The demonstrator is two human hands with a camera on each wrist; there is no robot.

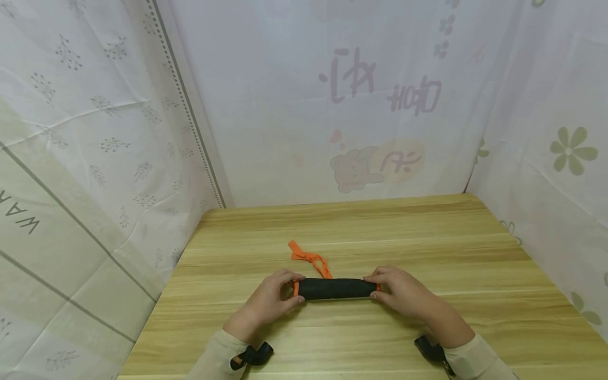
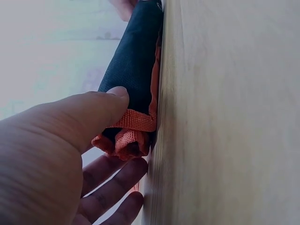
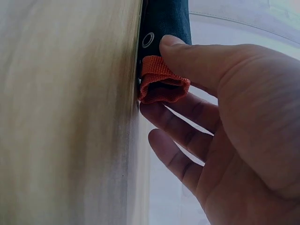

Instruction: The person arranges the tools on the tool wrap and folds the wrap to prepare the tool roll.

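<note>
A rolled-up black tool roll (image 1: 337,288) with orange edging lies crosswise on the wooden table. At its left end my left hand (image 1: 272,298) grips it, thumb on the near side and fingers on the far side. My right hand (image 1: 404,293) holds the right end in the same way. An orange tie strap (image 1: 311,257) trails from the roll's far side. The left wrist view shows orange webbing (image 2: 136,120) round one coiled end. In the right wrist view, a metal eyelet (image 3: 148,40) sits near the other orange-edged end, beside the thumb.
The wood-grained table (image 1: 351,227) has patterned cloth hangings around it, at the back (image 1: 266,105), left (image 1: 119,148) and right (image 1: 546,158). Black wrist straps with small devices (image 1: 258,354) are on both forearms, next to light sleeves.
</note>
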